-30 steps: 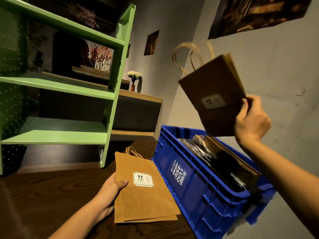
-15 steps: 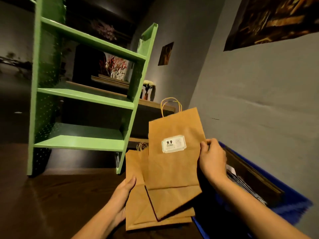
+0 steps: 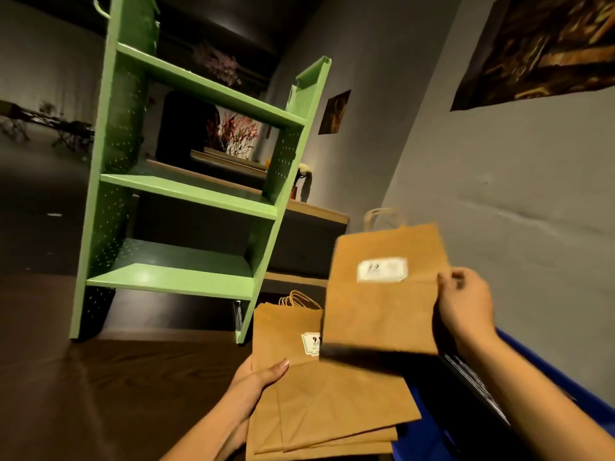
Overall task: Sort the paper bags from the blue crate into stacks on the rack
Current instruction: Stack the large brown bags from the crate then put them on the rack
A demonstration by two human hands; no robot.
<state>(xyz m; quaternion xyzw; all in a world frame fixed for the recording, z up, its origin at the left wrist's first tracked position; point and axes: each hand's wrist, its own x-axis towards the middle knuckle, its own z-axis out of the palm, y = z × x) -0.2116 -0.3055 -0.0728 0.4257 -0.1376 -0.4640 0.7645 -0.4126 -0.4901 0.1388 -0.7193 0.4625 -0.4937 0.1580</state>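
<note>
Progress, head view: rack (image 3: 186, 191) shelves show no bags. Right hand (image 3: 466, 307) fingers pinch one paper bag (image 3: 379, 321) by its edge, raised over the stack (image 3: 326, 414) on the desk (image 3: 100, 394). Left hand (image 3: 256, 384) clamps that stack, thumb on top. Blue crate (image 3: 422, 440) holds more. Stack sticker (image 3: 311, 342) reads "9"; held-bag sticker (image 3: 382, 269) is blurred.

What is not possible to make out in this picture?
Head view:
1. Upper label, on the held bag: print smeared by motion blur.
2. Blue crate: mostly hidden behind the right forearm, cut by the frame edge; contents unclear.
3. Lower label, on the table stack: half covered by the held bag.
</note>
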